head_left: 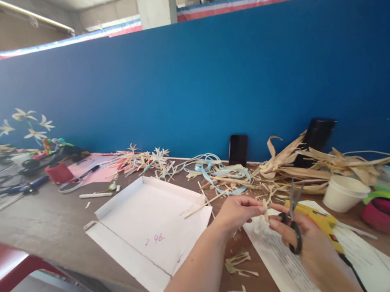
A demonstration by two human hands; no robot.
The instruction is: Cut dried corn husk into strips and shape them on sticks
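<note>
"Grip status?"
"My left grip (242,211) pinches a husk strip (265,208) near the paper (290,267); my right grip (309,239) holds scissors (294,223), blades upward."
"Glue gun (321,221)?"
"On the paper, beside my right grip."

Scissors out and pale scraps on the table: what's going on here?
A person's right hand holds the black-handled scissors, blades pointing up and apart, while the left hand pinches a small pale piece near them. Beside the right hand, a yellow glue gun lies on printed paper. Loose pale scraps lie on the brown table, between the paper and a shallow white tray.
</note>
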